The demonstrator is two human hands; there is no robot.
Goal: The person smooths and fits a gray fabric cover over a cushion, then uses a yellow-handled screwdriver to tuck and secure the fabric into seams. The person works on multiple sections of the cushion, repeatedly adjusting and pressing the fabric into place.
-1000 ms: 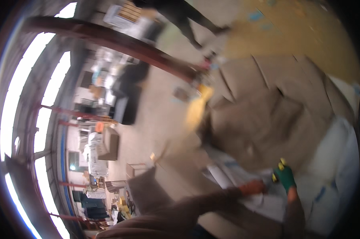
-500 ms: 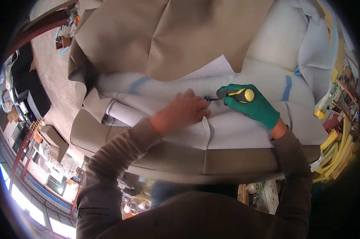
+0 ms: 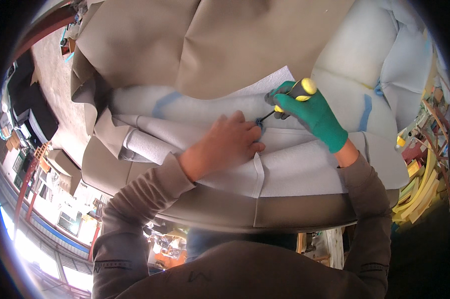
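My gloved right hand is closed around the black-and-yellow handle of a screwdriver-like tool. Its thin dark shaft slants down to the left, its tip at a small blue tie in the groove of the padding. Just left of that tie, my bare left hand has its fingers bent over the pale fabric underside of a seat cover; what they pinch is hidden. Whitish foam padding with blue marks lies beyond the groove. A brown leather-like cover flap is folded back over the far side.
The brown front edge of the seat faces me. Yellow foam strips and scraps are heaped at the right. A loose pale cover piece hangs at the far right. Concrete floor and furniture parts show at the left.
My right hand has lifted the tool's handle up and slightly away, so the shaft now stands at a steeper slant. My left hand stays near the tie. The view has shifted slightly.
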